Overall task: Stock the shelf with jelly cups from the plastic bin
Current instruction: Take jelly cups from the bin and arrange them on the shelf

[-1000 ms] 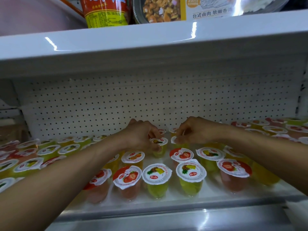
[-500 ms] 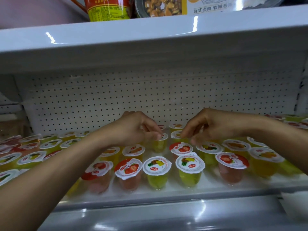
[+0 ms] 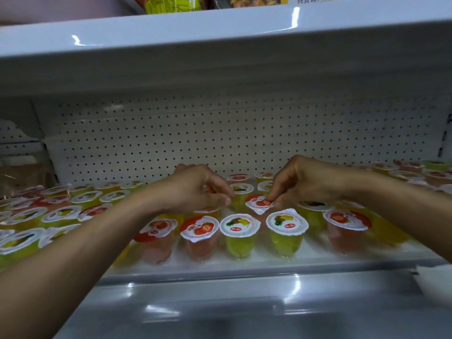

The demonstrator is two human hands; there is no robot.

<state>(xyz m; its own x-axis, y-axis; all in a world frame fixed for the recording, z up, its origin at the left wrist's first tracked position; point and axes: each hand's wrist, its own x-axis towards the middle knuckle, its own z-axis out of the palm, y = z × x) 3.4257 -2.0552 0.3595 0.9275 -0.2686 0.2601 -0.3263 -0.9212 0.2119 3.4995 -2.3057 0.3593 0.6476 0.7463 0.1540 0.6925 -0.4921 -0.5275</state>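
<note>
Two bare arms reach into a white shelf [image 3: 244,271] crowded with rows of sealed jelly cups [image 3: 239,227], from its near edge to the far pegboard back panel [image 3: 220,143]. The right hand [image 3: 300,179] pinches the lid edge of a strawberry jelly cup [image 3: 256,204] in the second row, centre. Just left, the left hand [image 3: 198,189] hovers with fingers curled together; whether they grip anything cannot be told.
</note>
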